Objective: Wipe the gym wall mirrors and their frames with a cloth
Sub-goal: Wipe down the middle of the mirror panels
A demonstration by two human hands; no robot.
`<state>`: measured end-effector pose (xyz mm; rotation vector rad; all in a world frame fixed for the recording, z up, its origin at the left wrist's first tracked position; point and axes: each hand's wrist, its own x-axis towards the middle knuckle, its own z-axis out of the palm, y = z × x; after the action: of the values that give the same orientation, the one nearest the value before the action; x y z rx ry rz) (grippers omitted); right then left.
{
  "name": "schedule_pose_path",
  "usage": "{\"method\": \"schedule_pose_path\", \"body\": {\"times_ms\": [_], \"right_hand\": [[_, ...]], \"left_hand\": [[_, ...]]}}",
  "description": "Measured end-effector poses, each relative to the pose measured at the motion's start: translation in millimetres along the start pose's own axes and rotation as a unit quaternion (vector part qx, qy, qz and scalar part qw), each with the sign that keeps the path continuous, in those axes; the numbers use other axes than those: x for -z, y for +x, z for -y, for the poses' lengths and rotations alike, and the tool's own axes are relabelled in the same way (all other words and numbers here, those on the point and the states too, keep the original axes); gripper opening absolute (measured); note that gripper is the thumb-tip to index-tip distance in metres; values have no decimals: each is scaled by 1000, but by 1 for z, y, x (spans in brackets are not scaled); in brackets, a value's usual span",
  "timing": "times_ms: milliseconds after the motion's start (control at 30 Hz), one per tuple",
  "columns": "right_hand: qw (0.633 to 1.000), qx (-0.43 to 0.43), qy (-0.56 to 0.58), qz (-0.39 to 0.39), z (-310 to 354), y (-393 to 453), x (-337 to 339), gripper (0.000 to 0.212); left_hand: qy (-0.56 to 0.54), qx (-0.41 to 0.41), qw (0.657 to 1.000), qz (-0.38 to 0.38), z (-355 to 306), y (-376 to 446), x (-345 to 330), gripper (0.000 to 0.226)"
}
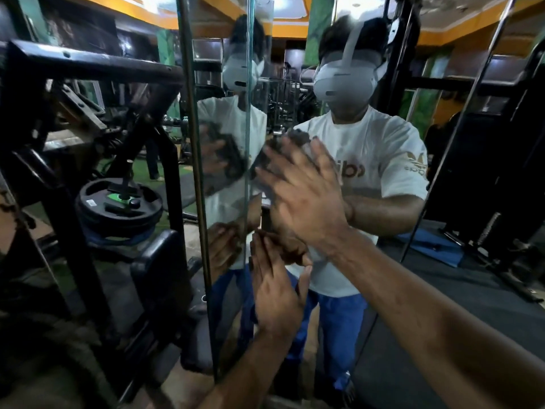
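Observation:
A tall wall mirror (368,261) fills the middle and right, with its glass edge (249,113) running down near the centre and a narrower mirrored side panel (224,84) to its left. My right hand (300,190) lies flat with fingers spread, pressing a dark cloth (298,140) against the glass at chest height. Only the cloth's upper part shows above my fingers. My left hand (277,293) rests lower on the mirror near its edge, fingers straight and upright, holding nothing. The mirror reflects a person in a white shirt and blue trousers.
A black steel gym machine frame (88,66) stands close on the left, with stacked weight plates (118,208) and a black padded seat (159,278) beside the mirror edge. Reflected in the glass are a slanted chrome pole (460,122) and a blue mat (433,249).

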<state>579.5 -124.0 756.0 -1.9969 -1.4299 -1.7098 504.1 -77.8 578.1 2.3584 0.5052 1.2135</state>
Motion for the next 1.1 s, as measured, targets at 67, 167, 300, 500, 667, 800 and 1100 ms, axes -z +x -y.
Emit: {"method": "schedule_pose_path", "body": {"times_ms": [67,167,300,500,667,800,1100], "right_hand": [[997,-67,-5,-50,7,9,-4,41],[997,-63,12,-32,31,-1,-20,40],[998,38,36,43,33,-38,-23,34],[1000,19,15,11,10,-27,-10,39],[998,16,37,40,46,-56,-21,38],[995,43,57,68,40,-62,-16,35],[995,33,49,81,51,-79,-28,36]], "left_hand": [[-20,31,999,0,0,-8,-6,97],[-65,42,997,-8,4,-10,-7,101],[-66,19,998,-14,15,-10,-8,103],[-40,22,999,-3,22,-10,-11,109],[4,9,1000,-8,24,-12,-10,100],[1,4,1000,-28,25,-10,-10,97],[-7,21,1000,12,37,-28,-15,93]]}}
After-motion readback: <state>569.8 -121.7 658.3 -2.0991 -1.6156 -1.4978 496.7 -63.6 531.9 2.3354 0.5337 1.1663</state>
